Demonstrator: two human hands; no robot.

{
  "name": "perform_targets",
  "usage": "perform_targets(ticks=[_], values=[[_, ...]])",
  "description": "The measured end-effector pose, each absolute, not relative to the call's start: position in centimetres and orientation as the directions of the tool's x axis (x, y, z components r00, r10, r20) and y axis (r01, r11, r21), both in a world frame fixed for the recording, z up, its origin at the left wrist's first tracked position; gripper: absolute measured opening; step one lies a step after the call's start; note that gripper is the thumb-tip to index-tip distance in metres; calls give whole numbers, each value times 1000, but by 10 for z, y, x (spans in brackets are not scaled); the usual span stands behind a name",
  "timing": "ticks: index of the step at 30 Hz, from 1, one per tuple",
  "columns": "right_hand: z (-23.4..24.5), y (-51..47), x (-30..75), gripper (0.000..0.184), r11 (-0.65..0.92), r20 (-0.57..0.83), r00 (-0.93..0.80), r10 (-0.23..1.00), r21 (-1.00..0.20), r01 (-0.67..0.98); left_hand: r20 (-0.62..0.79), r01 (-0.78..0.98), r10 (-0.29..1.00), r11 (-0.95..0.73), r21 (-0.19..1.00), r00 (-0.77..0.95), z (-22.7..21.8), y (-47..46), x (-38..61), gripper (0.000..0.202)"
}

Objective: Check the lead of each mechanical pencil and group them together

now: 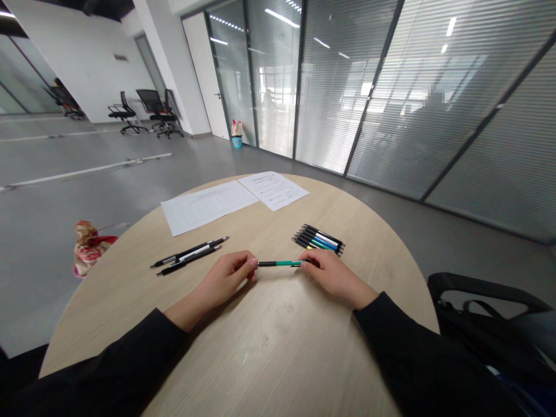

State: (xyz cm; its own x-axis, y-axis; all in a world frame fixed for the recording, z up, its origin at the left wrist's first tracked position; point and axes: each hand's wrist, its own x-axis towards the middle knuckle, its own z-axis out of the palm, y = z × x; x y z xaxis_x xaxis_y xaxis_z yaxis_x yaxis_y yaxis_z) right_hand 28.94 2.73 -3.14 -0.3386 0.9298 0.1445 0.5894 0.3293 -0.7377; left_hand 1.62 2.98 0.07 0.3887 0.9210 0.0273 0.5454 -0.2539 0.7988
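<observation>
A round wooden counter (pixel 269 341) fills the lower middle of the frame, with a grey floor (pixel 87 197) beyond it at the left and a red patterned bag (pixel 89 248) on that floor just past the edge. At the top of the counter lie a ruled sheet (pixel 208 205) and a printed sheet (pixel 273 190), their edges touching. Two black pens (pixel 189 256) sit left of centre, and a tight row of colored pens (pixel 319 238) sits right of centre. The left hand (pixel 221 281) and right hand (pixel 334 278) stand apart, each pinching one end of a green pen (pixel 278 263), which spans level between them above the middle of the counter. This even, two-ended hold keeps the pen steady. The black pens lie just beyond the left hand and the colored row just beyond the right, while bare wood stays open toward the near edge.
</observation>
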Motion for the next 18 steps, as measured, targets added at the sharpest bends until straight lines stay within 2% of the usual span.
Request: perform_targets(ticks=[8, 18], values=[[-25, 25, 288, 14, 308, 133, -323, 937, -749, 587, 72, 391, 912, -242, 888, 403, -12, 33, 14, 24], [-28, 25, 289, 15, 312, 145, -319, 937, -757, 574, 58, 477, 920, -254, 842, 387, -8, 32, 14, 22]])
